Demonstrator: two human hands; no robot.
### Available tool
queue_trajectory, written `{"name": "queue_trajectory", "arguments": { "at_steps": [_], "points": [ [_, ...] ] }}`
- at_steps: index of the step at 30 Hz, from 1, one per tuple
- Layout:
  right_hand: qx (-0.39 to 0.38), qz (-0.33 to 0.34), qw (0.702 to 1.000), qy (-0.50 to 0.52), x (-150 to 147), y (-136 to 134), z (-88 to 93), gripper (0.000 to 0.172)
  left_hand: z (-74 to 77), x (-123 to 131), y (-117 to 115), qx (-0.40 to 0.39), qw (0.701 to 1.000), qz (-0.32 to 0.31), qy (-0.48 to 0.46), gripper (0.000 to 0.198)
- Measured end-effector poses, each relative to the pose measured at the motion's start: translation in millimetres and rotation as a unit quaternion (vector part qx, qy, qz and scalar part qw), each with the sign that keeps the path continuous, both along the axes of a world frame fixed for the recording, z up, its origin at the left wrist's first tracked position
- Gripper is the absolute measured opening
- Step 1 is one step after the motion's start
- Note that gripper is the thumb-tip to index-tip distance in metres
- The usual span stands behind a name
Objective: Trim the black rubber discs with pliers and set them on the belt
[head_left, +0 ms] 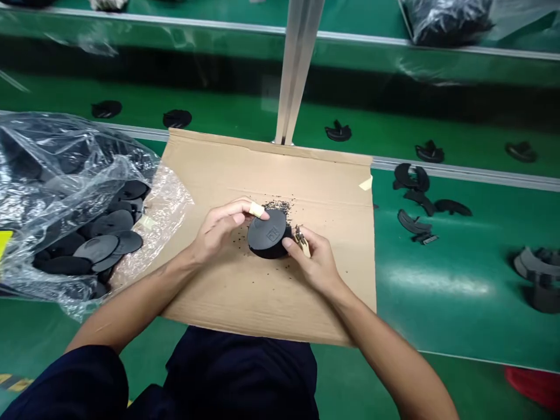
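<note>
A round black plastic disc (266,232) with a small square mark on its face is tilted up over the cardboard sheet (262,303). My left hand (222,228) grips its upper left rim, with pale tape round one finger. Closed round a small pair of cutters (301,240) with cream handles, my right hand (315,260) also rests its thumb against the disc's right edge. The cutters' jaws point up beside the disc and are partly hidden. Black plastic bits (280,206) are scattered on the cardboard just behind the disc.
At left, a clear plastic bag (74,169) holds several black discs (98,248). Curved black parts (413,221) lie on the green bench at right, near stacked grey-black pieces (540,268). A metal post (297,76) rises behind the cardboard; black parts (338,132) sit on the shelf.
</note>
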State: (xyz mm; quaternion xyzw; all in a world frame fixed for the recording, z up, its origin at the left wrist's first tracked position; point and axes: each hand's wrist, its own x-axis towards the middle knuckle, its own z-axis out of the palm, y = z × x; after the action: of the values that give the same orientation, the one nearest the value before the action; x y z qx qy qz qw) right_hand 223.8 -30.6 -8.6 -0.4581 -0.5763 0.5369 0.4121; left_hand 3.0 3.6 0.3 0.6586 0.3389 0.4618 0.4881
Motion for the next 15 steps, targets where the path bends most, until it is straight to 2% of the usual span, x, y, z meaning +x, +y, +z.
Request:
{"name": "queue_trajectory", "arguments": {
  "at_steps": [5,12,15],
  "points": [
    [-0.028,0.028,0.999,-0.013,-0.3,-3.5,2.3,0.045,-13.4,1.3,-7.3,0.054,0.993,0.046,0.091,0.020],
    [-0.028,0.048,0.998,-0.040,0.3,-5.1,5.4,0.041,-10.6,2.8,-12.5,0.220,0.954,0.047,0.197,0.035],
    [-0.020,0.043,0.998,-0.048,0.0,-4.8,5.8,0.041,-10.8,4.5,-13.9,0.250,0.945,0.031,0.209,0.043]
  ]
}}
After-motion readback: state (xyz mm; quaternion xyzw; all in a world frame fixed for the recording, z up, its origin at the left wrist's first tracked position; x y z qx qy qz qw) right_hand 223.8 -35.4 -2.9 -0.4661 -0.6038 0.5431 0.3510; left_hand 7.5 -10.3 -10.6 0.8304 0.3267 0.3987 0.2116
